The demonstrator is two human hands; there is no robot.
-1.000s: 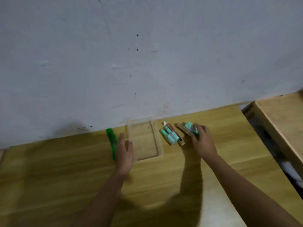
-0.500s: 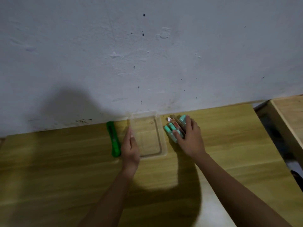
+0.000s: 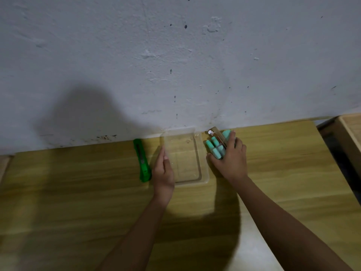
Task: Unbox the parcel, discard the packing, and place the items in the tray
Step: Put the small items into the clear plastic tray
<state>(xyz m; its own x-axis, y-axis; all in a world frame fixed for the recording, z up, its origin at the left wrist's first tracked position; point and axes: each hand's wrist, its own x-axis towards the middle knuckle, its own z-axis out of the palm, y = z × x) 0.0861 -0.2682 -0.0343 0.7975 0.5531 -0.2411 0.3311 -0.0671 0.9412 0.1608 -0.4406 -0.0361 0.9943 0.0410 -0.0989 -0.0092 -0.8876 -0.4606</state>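
A clear plastic tray (image 3: 203, 174) stands on the wooden table near the wall, with nothing in it. My left hand (image 3: 163, 171) rests flat against the tray's left rim, fingers together. Just right of the tray lies a bundle of teal-capped items (image 3: 215, 148) with a brown piece among them. My right hand (image 3: 229, 158) is closed around that bundle from the right and front. The bundle's right side is hidden by my fingers.
A green utility knife (image 3: 142, 161) lies left of my left hand, pointing at the wall. The grey wall (image 3: 175, 65) runs along the table's back edge. A second wooden surface (image 3: 351, 133) sits past a gap at the right.
My right hand moved left onto the bundle and gathered the loose teal piece with the others beside the tray. My left hand stayed at the tray's left rim.
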